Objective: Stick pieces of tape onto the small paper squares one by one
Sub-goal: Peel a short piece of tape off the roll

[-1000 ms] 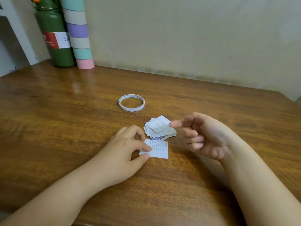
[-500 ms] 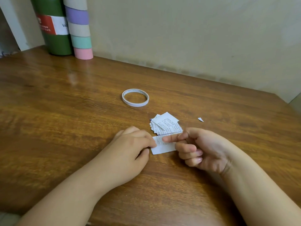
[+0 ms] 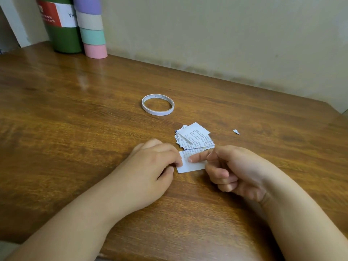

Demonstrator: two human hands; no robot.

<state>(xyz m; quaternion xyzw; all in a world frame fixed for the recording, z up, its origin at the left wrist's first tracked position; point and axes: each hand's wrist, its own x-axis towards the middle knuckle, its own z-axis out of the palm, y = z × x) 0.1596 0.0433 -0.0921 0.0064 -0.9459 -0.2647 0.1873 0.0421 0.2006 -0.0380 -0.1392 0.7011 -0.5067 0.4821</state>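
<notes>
A small printed paper square (image 3: 194, 166) lies on the wooden table (image 3: 75, 147) between my hands. My left hand (image 3: 150, 166) pinches its left edge with curled fingers and thumb. My right hand (image 3: 239, 170) presses its straight index finger flat across the square, the other fingers curled underneath. Any tape under that finger is hidden. Just behind lies a pile of several more paper squares (image 3: 195, 138). A thin white tape roll (image 3: 157, 112) lies flat farther back, apart from both hands.
A tiny white scrap (image 3: 236, 131) lies to the right of the pile. At the back left corner stand a green bottle (image 3: 64, 38) and a column of pastel tape rolls (image 3: 93, 34) against the wall. The table's right edge runs close on the far right.
My right hand came down from above the pile, and its index finger has slid left along the square. My left hand keeps hold of the square's left edge.
</notes>
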